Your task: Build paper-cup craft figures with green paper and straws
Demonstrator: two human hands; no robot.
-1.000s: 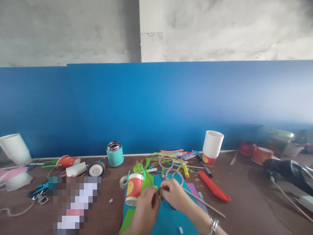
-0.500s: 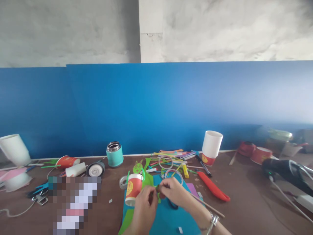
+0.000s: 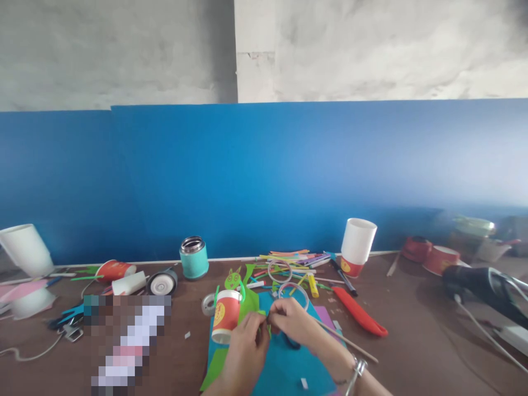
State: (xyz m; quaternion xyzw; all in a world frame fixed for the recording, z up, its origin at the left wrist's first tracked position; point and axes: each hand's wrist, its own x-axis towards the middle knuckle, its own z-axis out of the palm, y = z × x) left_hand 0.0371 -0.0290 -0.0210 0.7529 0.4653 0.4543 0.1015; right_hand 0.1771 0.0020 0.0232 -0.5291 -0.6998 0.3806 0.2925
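Observation:
My left hand (image 3: 249, 341) and my right hand (image 3: 289, 318) meet over a blue paper sheet (image 3: 284, 371), fingers pinched together. Between the fingertips is a small green paper piece (image 3: 262, 313), mostly hidden by the left fingers. Just left of the hands, a red and white paper cup (image 3: 226, 312) with green strips at its sides lies tilted. Behind it is a green paper animal face (image 3: 233, 281) with drawn eyes. A dark looped handle (image 3: 293, 345), perhaps of scissors, shows under my right hand. Green paper (image 3: 216, 366) lies by my left wrist.
Coloured pens and sticks (image 3: 289, 265) lie behind the hands with tape rolls (image 3: 293, 294). A red pouch-like item (image 3: 361, 312) and a wooden stick (image 3: 355, 350) lie right. Stacked cups (image 3: 358, 247), a turquoise flask (image 3: 193, 258) and a black corded device (image 3: 482, 286) stand or lie around.
My left hand has shifted slightly right and up, and more of the green piece shows above its fingers. My right hand stays pinched in nearly the same place.

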